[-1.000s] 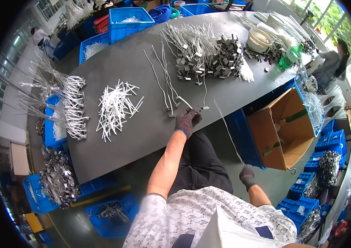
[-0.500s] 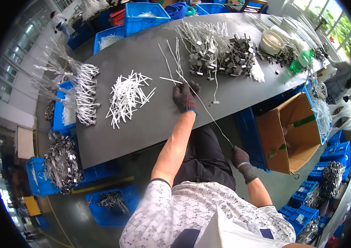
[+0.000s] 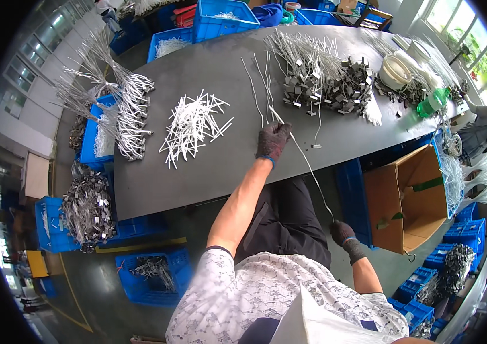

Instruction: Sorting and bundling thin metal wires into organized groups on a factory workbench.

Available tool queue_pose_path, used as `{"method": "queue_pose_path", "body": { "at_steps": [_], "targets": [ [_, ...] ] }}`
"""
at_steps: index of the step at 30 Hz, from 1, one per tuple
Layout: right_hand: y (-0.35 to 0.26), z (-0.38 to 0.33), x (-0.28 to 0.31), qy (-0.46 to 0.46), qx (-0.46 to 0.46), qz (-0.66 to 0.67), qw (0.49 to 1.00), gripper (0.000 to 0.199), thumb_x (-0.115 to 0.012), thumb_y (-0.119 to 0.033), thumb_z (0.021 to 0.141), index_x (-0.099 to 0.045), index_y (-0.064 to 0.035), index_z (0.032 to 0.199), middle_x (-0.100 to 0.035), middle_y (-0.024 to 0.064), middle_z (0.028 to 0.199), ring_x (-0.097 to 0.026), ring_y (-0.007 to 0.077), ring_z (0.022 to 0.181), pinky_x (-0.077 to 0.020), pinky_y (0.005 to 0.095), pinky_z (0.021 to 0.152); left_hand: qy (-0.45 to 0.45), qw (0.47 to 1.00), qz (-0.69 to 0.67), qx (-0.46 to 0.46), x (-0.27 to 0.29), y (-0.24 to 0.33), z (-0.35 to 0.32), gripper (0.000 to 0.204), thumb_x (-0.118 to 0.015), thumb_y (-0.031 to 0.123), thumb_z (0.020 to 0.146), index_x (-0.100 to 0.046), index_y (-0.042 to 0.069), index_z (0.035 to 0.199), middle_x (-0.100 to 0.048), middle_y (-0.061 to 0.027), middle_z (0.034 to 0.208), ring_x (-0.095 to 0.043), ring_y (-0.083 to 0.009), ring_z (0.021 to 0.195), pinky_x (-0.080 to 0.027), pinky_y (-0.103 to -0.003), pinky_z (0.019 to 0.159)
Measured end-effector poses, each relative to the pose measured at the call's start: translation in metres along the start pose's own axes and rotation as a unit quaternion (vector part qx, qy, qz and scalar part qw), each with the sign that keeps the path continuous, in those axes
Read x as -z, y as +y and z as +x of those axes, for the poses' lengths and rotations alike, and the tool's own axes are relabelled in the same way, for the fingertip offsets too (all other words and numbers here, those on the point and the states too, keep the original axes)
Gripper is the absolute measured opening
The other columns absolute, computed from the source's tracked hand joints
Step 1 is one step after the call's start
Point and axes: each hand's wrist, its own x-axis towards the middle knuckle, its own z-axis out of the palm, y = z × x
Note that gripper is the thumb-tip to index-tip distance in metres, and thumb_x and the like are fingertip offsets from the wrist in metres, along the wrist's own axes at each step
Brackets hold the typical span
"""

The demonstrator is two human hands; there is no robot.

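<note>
My left hand (image 3: pixel 274 141), in a dark knit glove with a blue cuff, is closed over the table near its front edge. A short white tube (image 3: pixel 276 115) sticks out past its fingers. From that hand a thin pale wire (image 3: pixel 310 167) runs down past the table edge to my right hand (image 3: pixel 343 233). The right hand, also in a dark glove, is closed on the wire's lower end beside my leg. Just beyond the left hand lie a few loose wires (image 3: pixel 253 87). To its left is a heap of short white tubes (image 3: pixel 193 129).
Wires with dark blocks (image 3: pixel 328 86) are piled on the far right of the table, beside a white tub (image 3: pixel 394 72) and green bottle (image 3: pixel 433 103). Wire bundles (image 3: pixel 130 114) hang at the left edge. A cardboard box (image 3: pixel 407 198) stands at right; another person (image 3: pixel 484 123) is beyond.
The white tube at my left hand has swung from lying crosswise to lining up more nearly with the wire. My right hand still holds the wire's lower end. The whole view has shifted slightly.
</note>
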Motion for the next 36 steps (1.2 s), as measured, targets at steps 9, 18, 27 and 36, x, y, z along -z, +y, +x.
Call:
{"method": "queue_pose_path", "body": {
  "at_steps": [9,18,27,36],
  "targets": [
    [-0.162,0.136,0.133,0.205,0.138,0.469,0.848,0.030,-0.064,-0.012,0.094,-0.058,-0.0006,0.120,-0.067,0.0122,0.098,-0.065,0.0258,0.086,-0.0530,0.0404,0.073,-0.060,0.997,0.052,-0.016,-0.050,-0.041,-0.069,0.025,-0.073,0.024,0.091,-0.072,0.000,0.084,-0.068,-0.0052,0.068,-0.060,-0.0102,0.064,-0.050,-0.033,0.060],
    [-0.223,0.165,0.194,0.193,0.007,0.484,0.854,0.047,-0.060,-0.032,0.099,-0.051,-0.0096,0.139,-0.063,0.0226,0.124,-0.071,0.0314,0.081,-0.0568,0.0414,0.075,-0.008,0.957,0.274,-0.091,0.050,-0.039,0.012,0.033,-0.061,0.036,0.094,-0.073,0.005,0.094,-0.073,-0.0177,0.091,-0.072,-0.0337,0.084,-0.055,-0.043,0.071],
    [-0.194,0.197,0.182,0.057,-0.069,0.589,0.803,0.057,-0.067,-0.042,0.095,-0.054,-0.0080,0.139,-0.066,0.0142,0.115,-0.069,0.0269,0.078,-0.0575,0.0412,0.064,0.168,0.673,0.713,0.102,0.217,-0.044,0.066,0.018,-0.066,0.018,0.087,-0.072,0.008,0.101,-0.073,-0.0172,0.102,-0.073,-0.0358,0.097,-0.061,-0.049,0.076],
    [-0.162,0.161,0.172,0.010,0.150,0.599,0.787,0.035,-0.067,-0.030,0.096,-0.064,-0.0037,0.118,-0.067,0.0080,0.097,-0.065,0.0157,0.071,-0.0523,0.0299,0.059,0.032,0.678,0.728,0.099,0.235,-0.085,0.096,0.022,-0.060,0.025,0.090,-0.075,0.012,0.099,-0.075,-0.0155,0.103,-0.073,-0.0361,0.097,-0.060,-0.048,0.076]
  ]
}}
